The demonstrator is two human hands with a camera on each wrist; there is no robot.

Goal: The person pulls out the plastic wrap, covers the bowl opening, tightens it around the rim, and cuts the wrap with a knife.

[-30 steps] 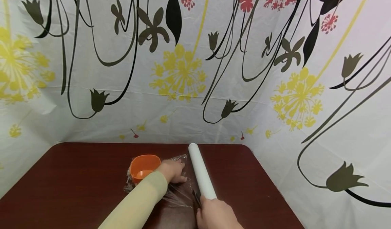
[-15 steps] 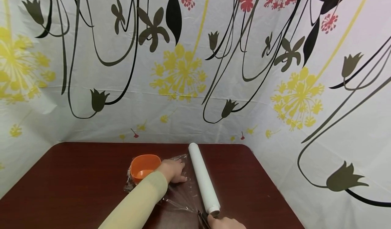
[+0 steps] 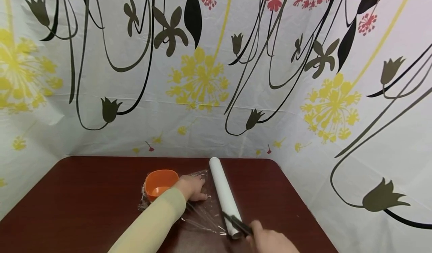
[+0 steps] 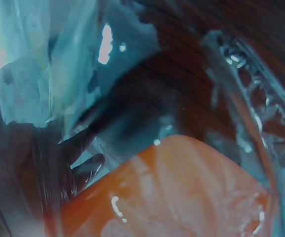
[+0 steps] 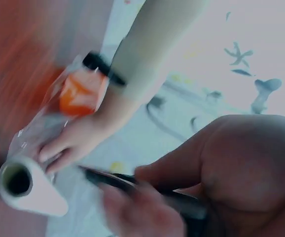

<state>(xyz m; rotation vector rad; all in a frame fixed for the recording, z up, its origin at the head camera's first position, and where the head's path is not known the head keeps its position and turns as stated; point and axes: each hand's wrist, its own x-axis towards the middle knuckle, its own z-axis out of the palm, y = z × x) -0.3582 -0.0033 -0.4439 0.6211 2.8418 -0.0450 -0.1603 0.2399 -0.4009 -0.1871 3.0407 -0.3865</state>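
An orange bowl (image 3: pixel 161 184) stands on clear plastic wrap (image 3: pixel 202 217), with crumpled wrap around its left side. My left hand (image 3: pixel 193 187) rests on the wrap just right of the bowl, fingers spread and touching it. In the left wrist view the bowl (image 4: pixel 182 187) and shiny wrap fill the frame; the fingers cannot be made out. My right hand (image 3: pixel 270 241) grips dark scissors (image 3: pixel 236 223), also seen in the right wrist view, where the scissors (image 5: pixel 118 180) are blurred. Their blades point left over the near end of the white roll of plastic wrap (image 3: pixel 224 196).
The roll lies lengthwise, right of the wrap, from the table's back edge toward me. Brown tabletop (image 3: pixel 84 208) spreads to both sides. A flower-printed sheet (image 3: pixel 202 140) hangs behind and at the sides.
My right hand has drawn the scissors from near the roll's far-left side to its near end, then off the wrap and rightward. My left hand has stayed in place.
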